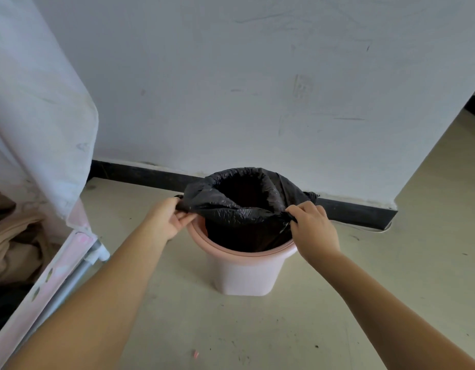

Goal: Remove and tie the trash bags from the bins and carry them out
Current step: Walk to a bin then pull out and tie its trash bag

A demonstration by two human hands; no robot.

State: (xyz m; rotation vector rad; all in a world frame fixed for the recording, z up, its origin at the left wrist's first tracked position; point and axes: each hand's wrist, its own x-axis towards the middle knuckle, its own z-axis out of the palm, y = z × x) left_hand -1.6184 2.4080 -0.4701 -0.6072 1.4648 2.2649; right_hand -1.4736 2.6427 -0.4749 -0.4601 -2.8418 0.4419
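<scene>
Both bare arms are reaching forward and downward, converging toward the middle. The left hand [170, 218] is gripping with fingers curled under and thumb on top, palm turned inward. The right hand [315, 227] is pinching with its fingertips, knuckles facing up, wrist bent slightly down.

Bag [247, 206] interior dark, contents unseen; wardrobe [31, 129] cut off left.

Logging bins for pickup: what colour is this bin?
Pale pink bin, with a black bag inside; the head view shows it.
</scene>
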